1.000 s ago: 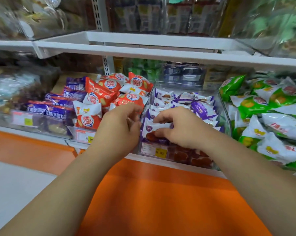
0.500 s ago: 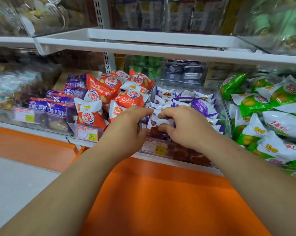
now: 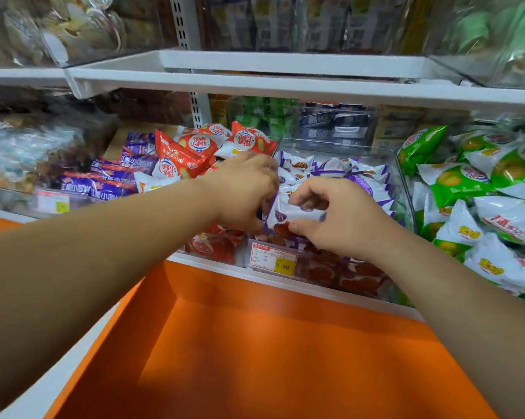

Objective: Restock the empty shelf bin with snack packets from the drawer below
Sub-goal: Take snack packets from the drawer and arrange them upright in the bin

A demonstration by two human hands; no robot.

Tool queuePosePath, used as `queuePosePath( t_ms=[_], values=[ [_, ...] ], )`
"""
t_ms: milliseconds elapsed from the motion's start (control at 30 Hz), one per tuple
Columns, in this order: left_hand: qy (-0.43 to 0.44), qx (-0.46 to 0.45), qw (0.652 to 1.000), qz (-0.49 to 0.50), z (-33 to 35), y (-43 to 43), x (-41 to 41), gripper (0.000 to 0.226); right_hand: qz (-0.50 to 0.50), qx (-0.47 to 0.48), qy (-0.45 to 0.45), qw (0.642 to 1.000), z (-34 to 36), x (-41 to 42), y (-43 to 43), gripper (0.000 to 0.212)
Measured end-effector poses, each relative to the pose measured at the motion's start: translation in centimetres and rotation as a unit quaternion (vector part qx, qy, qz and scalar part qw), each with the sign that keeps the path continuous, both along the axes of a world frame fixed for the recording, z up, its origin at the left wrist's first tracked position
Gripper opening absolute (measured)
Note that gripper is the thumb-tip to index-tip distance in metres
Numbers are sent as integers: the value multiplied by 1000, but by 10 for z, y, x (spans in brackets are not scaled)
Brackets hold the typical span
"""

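One snack packet (image 3: 288,213), purple and white, held upright over the front row of the clear shelf bin (image 3: 403,189), probably to slot it in line. Right hand (image 3: 338,220): grip pinches the packet's top and bottom edges, wrist bent inward. Left hand (image 3: 243,192): fingers curled at the packet's left edge; grip cannot be told. Orange drawer (image 3: 255,343) below.

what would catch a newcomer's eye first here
Two bare hands meet at the centre: the right hand pinches a white and purple packet over the clear bin, with the left hand close against the packet's left edge. Below them the bright orange drawer fills the lower frame. Red packets sit piled left of the bin and green and white packets to its right.
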State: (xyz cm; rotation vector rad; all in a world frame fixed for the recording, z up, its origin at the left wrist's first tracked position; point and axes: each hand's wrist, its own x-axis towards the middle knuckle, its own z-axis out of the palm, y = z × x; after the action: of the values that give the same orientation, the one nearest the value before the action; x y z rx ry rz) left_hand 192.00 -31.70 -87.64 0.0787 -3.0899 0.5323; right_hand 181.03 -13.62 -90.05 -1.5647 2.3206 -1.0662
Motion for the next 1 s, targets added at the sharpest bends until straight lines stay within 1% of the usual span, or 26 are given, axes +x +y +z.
queuePosePath(
  t_ms=[67,100,167,267,300,367,400,467,567,600,667,733,767,833,900,967,1000],
  values=[
    [-40,30,998,-22,-1,-7,-13,39,12,10,14,1000,-1,1,2,24],
    [-44,51,997,-34,-1,-11,-17,36,10,18,21,1000,-3,2,2,25],
    [-44,76,995,-44,-2,-17,-22,28,0,34,41,999,-6,2,1,27],
    [-28,76,993,-81,-7,-25,-25,16,10,28,55,998,-9,11,-3,27],
    [-24,77,992,-93,-9,-27,-27,17,14,26,63,998,-10,15,-5,28],
    [-26,78,991,-105,-11,-30,-28,19,5,34,109,993,-13,21,-9,29],
    [-33,72,992,-101,-10,-31,-29,19,-5,39,129,991,-13,22,-11,28],
    [-62,45,994,-82,-5,-29,-31,21,-16,48,132,990,-12,21,-12,23],
    [-99,26,993,-51,3,-24,-33,35,-24,53,159,986,-10,18,-10,20],
    [-105,25,993,-44,3,-23,-34,35,-21,54,181,982,-11,19,-9,21],
    [-127,19,991,-31,4,-21,-35,28,-11,55,214,975,-11,21,-8,21],
    [-155,-13,988,-9,5,-19,-39,21,-3,54,211,976,-11,19,-8,23],
    [-166,-23,986,3,6,-18,-41,25,-2,54,205,977,-10,16,-7,24],
    [-169,9,985,20,7,-16,-43,32,-2,53,218,975,-9,14,-4,24],
    [-156,45,987,9,8,-16,-43,38,-4,26,258,966,-11,16,-2,21],
    [-126,69,989,-23,7,-22,-41,37,-1,-16,292,956,-17,21,-3,17],
    [-109,88,989,-36,6,-24,-40,32,-5,-23,303,953,-20,25,-5,17]
  ],
)
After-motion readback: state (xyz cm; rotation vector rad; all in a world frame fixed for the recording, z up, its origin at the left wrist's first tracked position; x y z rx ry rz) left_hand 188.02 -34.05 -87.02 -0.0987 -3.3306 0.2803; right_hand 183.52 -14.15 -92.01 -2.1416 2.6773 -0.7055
